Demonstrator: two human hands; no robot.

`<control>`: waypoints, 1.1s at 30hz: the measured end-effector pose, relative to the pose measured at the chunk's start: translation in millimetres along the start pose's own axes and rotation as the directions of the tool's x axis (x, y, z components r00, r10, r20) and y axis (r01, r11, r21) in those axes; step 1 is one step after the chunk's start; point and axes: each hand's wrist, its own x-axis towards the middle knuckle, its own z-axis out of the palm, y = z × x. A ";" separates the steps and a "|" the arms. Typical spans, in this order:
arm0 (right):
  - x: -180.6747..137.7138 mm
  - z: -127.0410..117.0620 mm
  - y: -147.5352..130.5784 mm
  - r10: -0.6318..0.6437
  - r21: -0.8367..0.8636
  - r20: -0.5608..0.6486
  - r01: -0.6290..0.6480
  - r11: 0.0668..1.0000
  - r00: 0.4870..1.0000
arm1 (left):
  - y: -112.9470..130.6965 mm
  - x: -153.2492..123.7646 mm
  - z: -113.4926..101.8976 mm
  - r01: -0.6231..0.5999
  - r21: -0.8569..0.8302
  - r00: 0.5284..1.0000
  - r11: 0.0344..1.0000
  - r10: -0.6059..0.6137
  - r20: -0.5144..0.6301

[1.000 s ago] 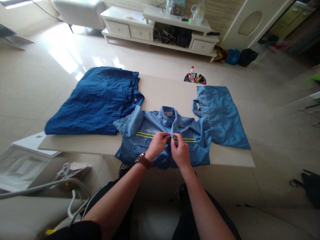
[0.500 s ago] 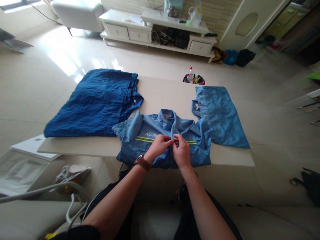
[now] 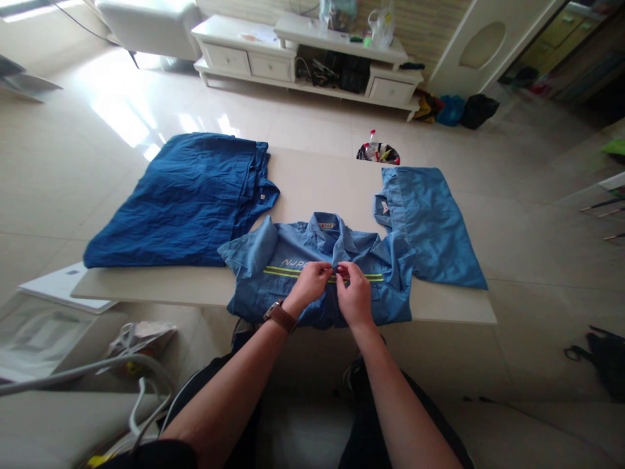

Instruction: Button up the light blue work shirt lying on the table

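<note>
A light blue work shirt (image 3: 293, 241) with yellow-green stripes and white letters lies front up on the table, collar pointing away from me. At its middle front edge, my left hand (image 3: 313, 284) pinches the cloth; a watch with a brown band is on that wrist. Close beside it, my right hand (image 3: 354, 293) pinches the same front edge, fingertips almost touching the left ones. Whether a button sits between the fingers is too small to make out. The shirt's lower end reaches the table's near edge.
Folded dark blue clothes (image 3: 180, 202) lie on the left of the white table (image 3: 322, 176). On the right is a folded light blue garment (image 3: 432, 225). A waste bin (image 3: 385, 155) with a bottle stands past the far edge; a white cabinet (image 3: 234, 60) is farther back.
Both hands stay at the shirt's front edge. Their fingertips have shifted slightly, and a little more of the white lettering shows beside my left hand.
</note>
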 end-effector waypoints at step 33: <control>0.3 -1.1 -4.4 -0.026 -0.027 0.004 0.026 0.999 1.000 | -8.6 3.4 5.4 0.032 -0.291 0.994 0.956 -0.062 -0.094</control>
